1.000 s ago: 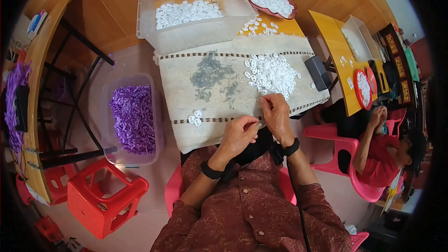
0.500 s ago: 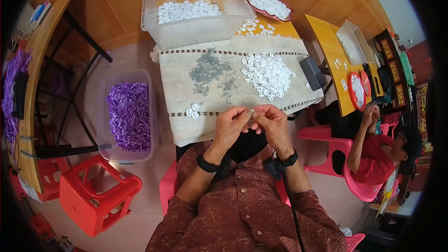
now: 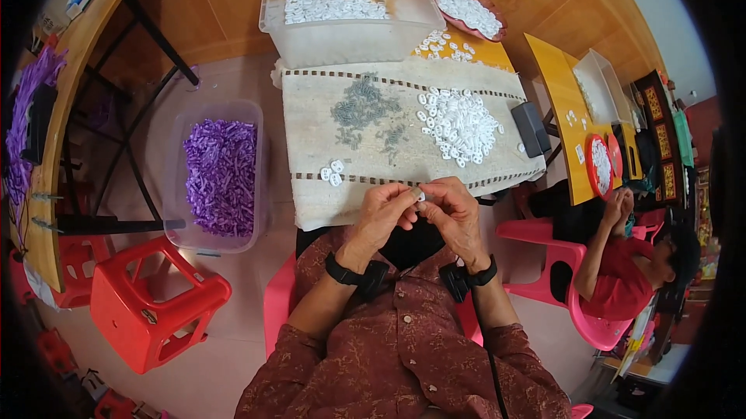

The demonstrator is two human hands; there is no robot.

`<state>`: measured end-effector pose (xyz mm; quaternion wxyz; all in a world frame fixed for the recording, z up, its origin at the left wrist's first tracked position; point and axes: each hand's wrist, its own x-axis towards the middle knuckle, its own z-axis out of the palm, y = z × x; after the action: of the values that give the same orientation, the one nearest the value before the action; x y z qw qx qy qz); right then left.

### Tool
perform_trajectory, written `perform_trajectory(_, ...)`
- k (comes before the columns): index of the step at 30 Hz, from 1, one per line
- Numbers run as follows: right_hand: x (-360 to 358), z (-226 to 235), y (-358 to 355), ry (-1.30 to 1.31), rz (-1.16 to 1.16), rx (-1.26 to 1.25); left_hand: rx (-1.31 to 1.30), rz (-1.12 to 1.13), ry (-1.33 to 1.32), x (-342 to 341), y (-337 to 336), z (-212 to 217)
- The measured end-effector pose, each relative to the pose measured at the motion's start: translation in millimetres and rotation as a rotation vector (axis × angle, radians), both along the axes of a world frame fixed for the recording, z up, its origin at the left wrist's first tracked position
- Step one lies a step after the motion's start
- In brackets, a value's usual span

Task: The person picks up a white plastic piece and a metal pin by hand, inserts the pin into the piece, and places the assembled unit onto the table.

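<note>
My left hand (image 3: 386,215) and my right hand (image 3: 452,212) meet at the near edge of a cloth-covered table (image 3: 365,178), fingertips pinched together on one small white plastic piece (image 3: 420,195). On the cloth lie a heap of white pieces (image 3: 458,124), a scatter of small grey metal parts (image 3: 364,112) and three finished white pieces (image 3: 332,173) just left of my left hand. A clear bin (image 3: 342,11) holding more white pieces stands at the far end.
A clear tub of purple parts (image 3: 221,174) sits on the floor at the left, a red stool (image 3: 151,306) nearer me. A red bowl of white pieces (image 3: 466,7) stands far right. Another person in red (image 3: 629,264) sits at a yellow table (image 3: 575,120) on the right.
Both hands have drawn slightly nearer the table edge and closed together; a second ago my right hand was by the white heap's near side.
</note>
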<state>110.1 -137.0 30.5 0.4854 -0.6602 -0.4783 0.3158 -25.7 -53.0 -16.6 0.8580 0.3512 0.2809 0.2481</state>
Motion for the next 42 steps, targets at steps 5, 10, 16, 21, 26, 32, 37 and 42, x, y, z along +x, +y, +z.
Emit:
perform_trajectory(5, -1, 2, 0, -0.078, 0.027, 0.029, -0.053, -0.021, 0.034, -4, -2, 10)
perform_trajectory(10, -3, -2, 1, 0.22, -0.08, -0.043, 0.104, 0.037, 0.162, -5, 1, 17)
perform_trajectory(16, 0, -9, 3, 0.301, -0.147, -0.065, 0.925, 0.38, 0.601, -11, 21, 13)
perform_trajectory(21, 2, -8, 6, 0.32, -0.154, -0.105, 1.125, 0.378, 0.725, 3, 39, 10)
perform_trajectory(26, 4, -9, 8, 0.339, -0.149, -0.107, 1.238, 0.281, 0.951, 15, 44, 13)
perform_trajectory(32, 14, -19, 12, 0.356, -0.142, -0.152, 1.24, 0.198, 1.033, 20, 50, 9)
perform_trajectory(37, 19, -23, 19, 0.319, -0.139, -0.183, 1.253, 0.204, 0.978, 19, 55, 9)
perform_trajectory(42, 22, -25, 22, 0.308, -0.145, -0.188, 1.269, 0.221, 0.912, 18, 57, 11)
